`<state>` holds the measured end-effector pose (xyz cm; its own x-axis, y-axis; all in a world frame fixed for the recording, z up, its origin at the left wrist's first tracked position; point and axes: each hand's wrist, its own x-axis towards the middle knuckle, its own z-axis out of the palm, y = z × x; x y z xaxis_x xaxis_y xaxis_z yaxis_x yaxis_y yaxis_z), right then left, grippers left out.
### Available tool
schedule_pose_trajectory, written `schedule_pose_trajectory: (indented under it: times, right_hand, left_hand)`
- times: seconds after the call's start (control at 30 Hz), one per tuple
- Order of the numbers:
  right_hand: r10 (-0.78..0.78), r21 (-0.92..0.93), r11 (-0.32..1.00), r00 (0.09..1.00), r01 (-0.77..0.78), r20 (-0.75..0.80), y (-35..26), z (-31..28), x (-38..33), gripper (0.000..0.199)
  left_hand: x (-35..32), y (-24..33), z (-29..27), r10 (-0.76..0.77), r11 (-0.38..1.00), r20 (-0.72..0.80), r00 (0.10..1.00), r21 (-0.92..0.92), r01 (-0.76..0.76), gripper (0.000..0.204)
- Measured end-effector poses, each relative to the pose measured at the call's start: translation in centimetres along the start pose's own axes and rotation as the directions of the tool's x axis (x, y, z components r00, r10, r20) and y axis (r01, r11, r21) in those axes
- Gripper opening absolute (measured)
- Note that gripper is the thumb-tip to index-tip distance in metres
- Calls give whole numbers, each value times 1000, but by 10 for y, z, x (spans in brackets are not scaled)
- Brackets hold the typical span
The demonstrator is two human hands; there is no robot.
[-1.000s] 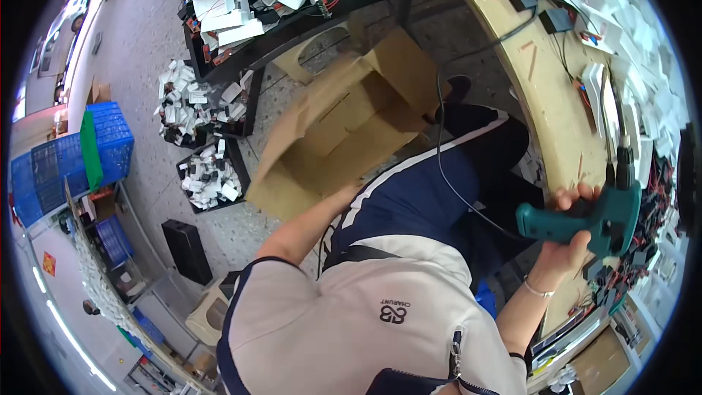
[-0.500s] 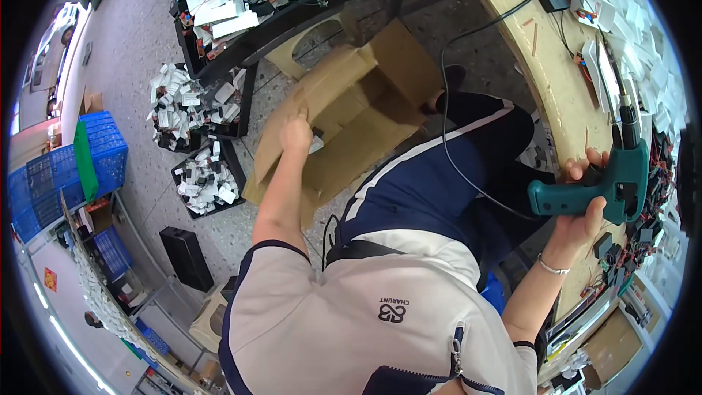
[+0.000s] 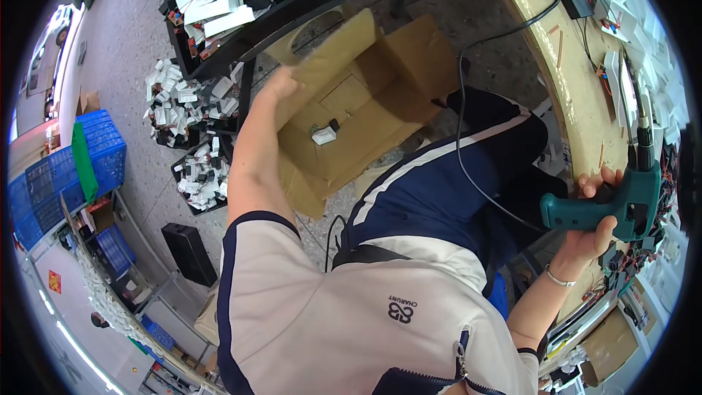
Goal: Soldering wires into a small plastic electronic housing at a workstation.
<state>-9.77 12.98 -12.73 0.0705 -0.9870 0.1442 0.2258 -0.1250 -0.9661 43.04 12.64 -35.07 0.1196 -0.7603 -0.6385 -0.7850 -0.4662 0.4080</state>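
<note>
Green plastic pistol-shaped tool (image 3: 620, 208) in our right hand (image 3: 585, 243): we hold it over the near edge of the pale yellow wooden worktop (image 3: 574, 110), our fingers and thumb wrapped about its grip and its slim nose pointing away from us. A thin black cord (image 3: 459, 128) runs from the butt of the grip, loops past our knee and rises onto the worktop, where white plastic pieces (image 3: 658, 51) lie heaped beyond the tool.

Our left hand (image 3: 279, 85) reaches out to the raised flap of an open brown cardboard box (image 3: 380, 128) and touches its edge; we cannot tell whether those fingers pinch the card or only press it. On the box's bottom lie a small white block (image 3: 323, 135) and, just beside it, a small black piece (image 3: 335, 124).
</note>
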Motion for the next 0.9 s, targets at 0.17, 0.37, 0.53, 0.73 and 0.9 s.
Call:
schedule_pose_trajectory:
  times: [0.17,0.37,0.53,0.73,0.9]
  right_hand:
    - [23,8,1000,1000,-23,13,0,-3,2,72]
    - [13,96,995,1000,-16,26,-6,4,5,72]
    - [1,85,996,1000,1,-23,-5,5,5,72]
    - [-5,48,999,999,7,-46,-5,4,5,71]
    - [-3,-2,1000,998,3,-63,-6,3,4,72]
  left_hand:
    - [-13,19,16,-35,909,-558,829,327,259,49]
    - [-71,62,130,418,908,-508,753,269,-323,29]
    - [-83,63,206,414,910,-250,875,79,-408,40]
    - [-51,57,264,-26,990,90,996,-138,38,62]
    - [-34,61,251,13,992,324,946,-123,28,55]
